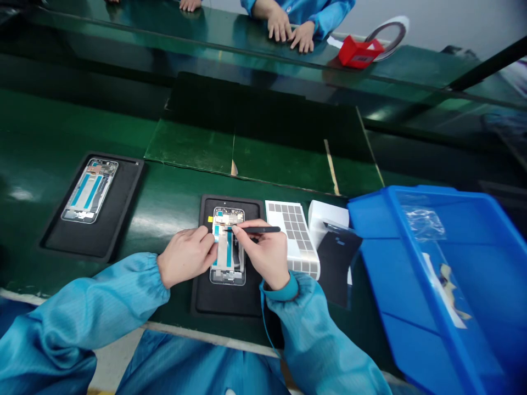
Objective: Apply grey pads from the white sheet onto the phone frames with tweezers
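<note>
An opened phone with blue adhesive strips and bare circuit parts lies on a black tray in front of me. My right hand is closed around black tweezers, whose tips point left over the upper part of the phone. My left hand has its fingers curled against the phone's left edge; its fingertips are partly hidden. A small yellow tab sticks out at the phone's upper left.
Another opened phone rests on a second black tray at left. To the right are a sheet of grey stickers, black film and a blue bin. Across the bench, a person's hands rest near a red box.
</note>
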{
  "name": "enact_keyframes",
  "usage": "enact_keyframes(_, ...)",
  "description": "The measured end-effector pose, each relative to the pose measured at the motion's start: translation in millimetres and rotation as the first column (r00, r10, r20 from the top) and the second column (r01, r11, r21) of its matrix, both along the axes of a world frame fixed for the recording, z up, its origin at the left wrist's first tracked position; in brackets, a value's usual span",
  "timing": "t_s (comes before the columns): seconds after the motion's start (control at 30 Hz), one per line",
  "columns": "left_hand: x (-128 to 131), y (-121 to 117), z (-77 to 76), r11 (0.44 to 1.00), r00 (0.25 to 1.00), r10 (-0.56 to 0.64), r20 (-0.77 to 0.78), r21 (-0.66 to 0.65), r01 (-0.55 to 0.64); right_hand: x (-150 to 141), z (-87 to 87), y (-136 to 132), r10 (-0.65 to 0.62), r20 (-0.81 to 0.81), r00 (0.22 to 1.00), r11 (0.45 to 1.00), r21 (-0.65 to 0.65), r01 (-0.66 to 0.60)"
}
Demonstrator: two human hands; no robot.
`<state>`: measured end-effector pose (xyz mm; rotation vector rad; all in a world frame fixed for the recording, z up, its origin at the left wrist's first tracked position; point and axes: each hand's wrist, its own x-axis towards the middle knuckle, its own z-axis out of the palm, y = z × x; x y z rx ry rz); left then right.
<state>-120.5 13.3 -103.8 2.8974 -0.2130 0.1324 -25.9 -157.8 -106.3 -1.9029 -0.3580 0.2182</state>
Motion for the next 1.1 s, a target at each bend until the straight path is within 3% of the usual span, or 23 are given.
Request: enact_keyframes(1.1,0.3,0.6,-1.7,1.000,0.991,-0.017,0.129,0.017,0.015,-0.5,-1.1,-1.1,0.002,0.018,1.000,1.000,-0.007,-0.002)
